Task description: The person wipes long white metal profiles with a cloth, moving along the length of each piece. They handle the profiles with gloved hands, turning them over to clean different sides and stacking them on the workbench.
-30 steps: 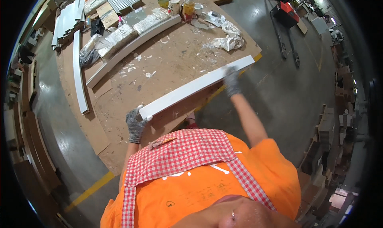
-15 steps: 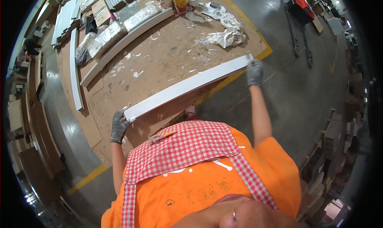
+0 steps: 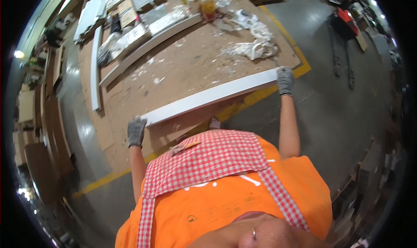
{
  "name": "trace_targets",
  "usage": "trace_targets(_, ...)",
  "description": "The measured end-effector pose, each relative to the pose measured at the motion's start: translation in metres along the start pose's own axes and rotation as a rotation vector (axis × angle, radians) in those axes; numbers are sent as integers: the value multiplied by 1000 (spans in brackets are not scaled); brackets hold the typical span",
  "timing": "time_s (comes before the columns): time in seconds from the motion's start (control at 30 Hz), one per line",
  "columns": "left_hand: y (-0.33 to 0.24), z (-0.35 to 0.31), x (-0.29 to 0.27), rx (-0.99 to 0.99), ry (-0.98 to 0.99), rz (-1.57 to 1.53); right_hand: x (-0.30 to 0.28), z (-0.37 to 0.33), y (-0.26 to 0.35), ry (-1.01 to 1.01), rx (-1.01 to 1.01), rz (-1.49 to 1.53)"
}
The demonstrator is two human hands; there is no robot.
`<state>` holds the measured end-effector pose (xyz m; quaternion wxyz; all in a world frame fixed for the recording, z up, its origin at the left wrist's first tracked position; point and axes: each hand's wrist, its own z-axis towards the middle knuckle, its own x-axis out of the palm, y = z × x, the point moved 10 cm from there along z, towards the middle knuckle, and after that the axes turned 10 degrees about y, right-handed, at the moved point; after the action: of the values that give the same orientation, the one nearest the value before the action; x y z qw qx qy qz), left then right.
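Note:
A long white board [image 3: 213, 96] spans the space between my two hands, above the near side of a paint-stained table [image 3: 182, 65]. My left hand [image 3: 137, 130], in a grey knit glove, is closed around its left end. At the other end my right hand [image 3: 285, 81], gloved alike, grips the board near the table's right corner. The fingertips are partly hidden behind the board ends. Farther back lie another long white strip [image 3: 147, 46] and a shorter white strip [image 3: 96, 70].
Crumpled white cloths [image 3: 256, 41] lie at the table's far right. A bottle of amber liquid [image 3: 208, 7] stands beside wrapped bundles [image 3: 130, 39]. Yellow tape [image 3: 299, 67] edges the table. A red and black pallet jack [image 3: 345, 26] stands on the grey floor.
The view has shifted, so the table and its things appear farther right. Both hands still hold the board, its right end now slightly lower in view.

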<state>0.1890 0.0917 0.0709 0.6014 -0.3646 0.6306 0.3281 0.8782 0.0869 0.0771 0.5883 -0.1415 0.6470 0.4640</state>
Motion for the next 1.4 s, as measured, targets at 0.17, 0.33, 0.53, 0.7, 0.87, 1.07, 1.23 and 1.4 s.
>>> trace_targets(0.17, 11, 10, 5, -305, 196, -202, 5, 14, -29, 87, 84, 221)
trace_targets(0.33, 39, -21, 17, -647, -268, -1021, 9, 29, -61, 50, 169, 682)
trace_targets(0.53, 4, -39, 11, -603, -606, -1296, 18, 22, -89, -132, 296, 1161)
trace_targets(0.7, 2, -50, 6, -514, -633, -1225, 23, 16, -112, -127, 345, 1301)
trace_targets(0.87, 13, -64, 30, -576, -547, -1271, 16, -4, -94, -182, 401, 1175)
trace_targets(1.07, 18, -58, 34, -587, -419, -1023, 40, 22, -126, -210, 349, 1327)
trace_targets(1.23, 23, -56, 32, -473, -361, -1025, 42, 32, -124, -165, 270, 1185)
trace_targets(1.4, 5, -39, -21, -259, -430, -683, -4, 13, -71, -360, 64, 644)
